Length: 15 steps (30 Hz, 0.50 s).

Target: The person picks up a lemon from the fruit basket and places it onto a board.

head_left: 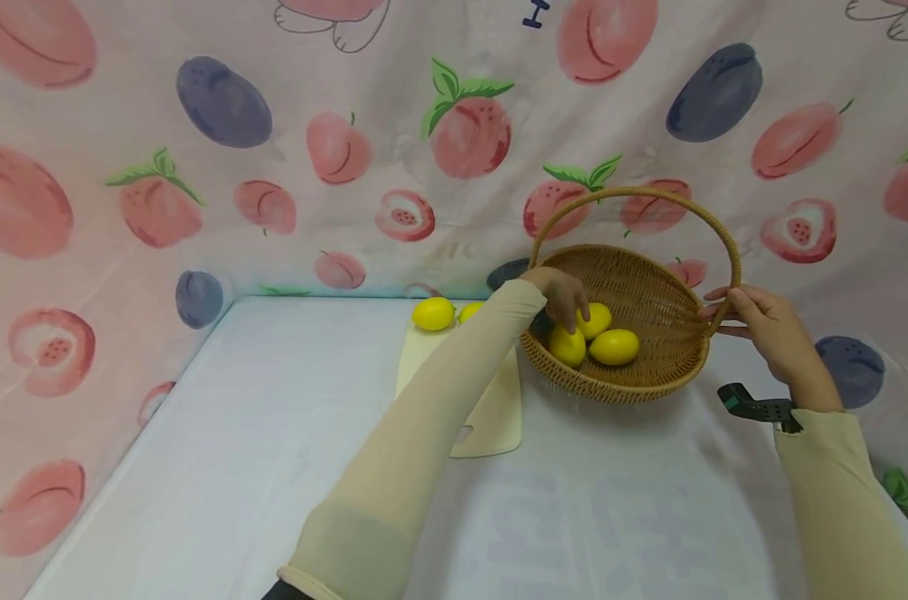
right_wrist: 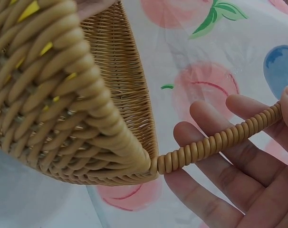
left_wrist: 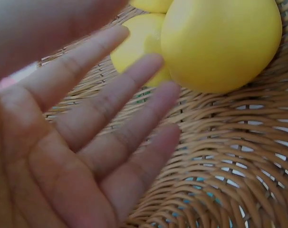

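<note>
A woven wicker basket (head_left: 619, 390) with a tall arched handle (head_left: 641, 192) leans toward me at the right of the table. Inside it lie three yellow lemons (head_left: 615, 347), grouped at its left side. My left hand (head_left: 562, 293) reaches over the basket's left rim, fingers spread beside the lemons. In the left wrist view its palm shows bare, and the fingertips come right up to a large lemon (left_wrist: 220, 42). With thumb and fingers, my right hand (head_left: 780, 337) holds the handle low on its right side, near the rim; in the right wrist view the fingers (right_wrist: 234, 178) pass behind the handle.
Left of the basket lies a cream cutting board (head_left: 499, 408), partly hidden under my left sleeve. Two lemons (head_left: 433, 313) are at its far end. Fruit-print cloth (head_left: 394, 150) hangs behind the white table (head_left: 274, 417). A dark strap device (head_left: 757, 406) sits on my right wrist.
</note>
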### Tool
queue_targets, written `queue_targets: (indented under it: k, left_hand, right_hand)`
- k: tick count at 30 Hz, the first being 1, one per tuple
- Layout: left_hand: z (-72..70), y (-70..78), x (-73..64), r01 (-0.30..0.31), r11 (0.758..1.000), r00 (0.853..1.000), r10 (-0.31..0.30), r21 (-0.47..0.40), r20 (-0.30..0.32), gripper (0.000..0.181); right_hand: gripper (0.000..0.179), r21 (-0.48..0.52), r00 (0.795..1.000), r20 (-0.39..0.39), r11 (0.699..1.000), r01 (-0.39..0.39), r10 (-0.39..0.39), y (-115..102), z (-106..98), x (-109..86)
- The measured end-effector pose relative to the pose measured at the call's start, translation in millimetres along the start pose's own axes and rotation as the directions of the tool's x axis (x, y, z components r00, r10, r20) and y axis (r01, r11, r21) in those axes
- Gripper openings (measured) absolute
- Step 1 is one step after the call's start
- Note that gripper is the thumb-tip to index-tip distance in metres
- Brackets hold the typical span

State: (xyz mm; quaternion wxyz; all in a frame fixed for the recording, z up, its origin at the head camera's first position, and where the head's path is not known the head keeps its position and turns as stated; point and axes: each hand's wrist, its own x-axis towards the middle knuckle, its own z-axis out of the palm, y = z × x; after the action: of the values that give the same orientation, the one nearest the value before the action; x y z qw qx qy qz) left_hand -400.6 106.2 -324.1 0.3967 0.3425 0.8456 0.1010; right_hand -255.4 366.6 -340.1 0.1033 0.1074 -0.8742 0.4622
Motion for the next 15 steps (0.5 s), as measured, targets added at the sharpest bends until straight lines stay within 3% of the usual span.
queue_targets:
  k: [5,12,15]
  left_hand:
    - [1.2,-1.0,4.3,0.045,0.999,0.998,-0.044,-0.023,0.034,0.053]
    - [6.8,3.6,8.8,0.001,0.991,0.998,0.008,-0.133,0.069,0.055]
    - [9.1,5.9,11.5,-0.022,0.991,0.996,0.032,-0.131,0.077,0.053]
  right_hand:
    - [0.037,-0.004,1.000,-0.001,1.000,0.004,-0.004,-0.5,0.8,0.6]
    - [0.033,0.006,1.000,0.000,1.000,0.005,-0.005,0.6,0.6,0.8]
    - [0.034,0.009,1.000,0.001,1.000,0.002,-0.002,0.6,0.6,0.8]
